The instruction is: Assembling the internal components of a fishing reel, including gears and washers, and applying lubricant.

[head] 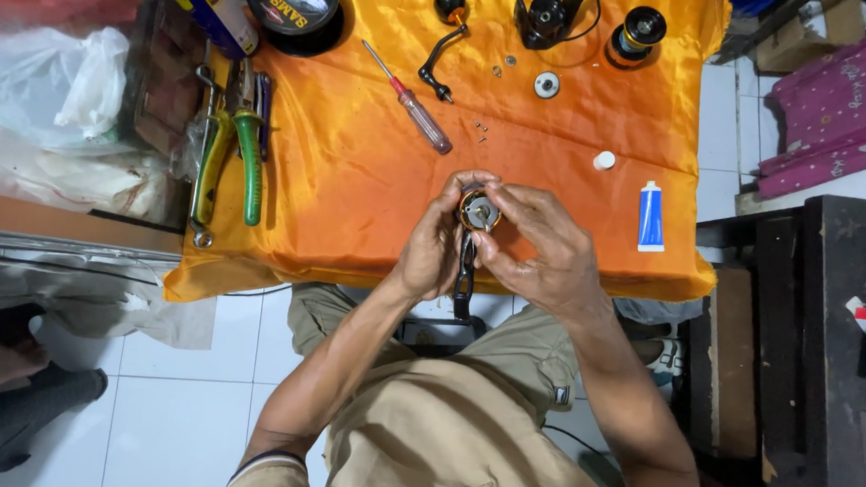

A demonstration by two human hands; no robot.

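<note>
Both hands, left hand point(431, 248) and right hand point(543, 250), close their fingers around a black fishing-reel body with gold metal rim point(477, 212), held above the near edge of the orange satin cloth point(356, 189).

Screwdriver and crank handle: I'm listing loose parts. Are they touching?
Apart. The head view shows orange cloth between the screwdriver and the crank handle.

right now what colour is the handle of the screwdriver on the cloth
The screwdriver has a clear handle with a red band near the shaft, seen in the head view on the orange cloth.
</note>
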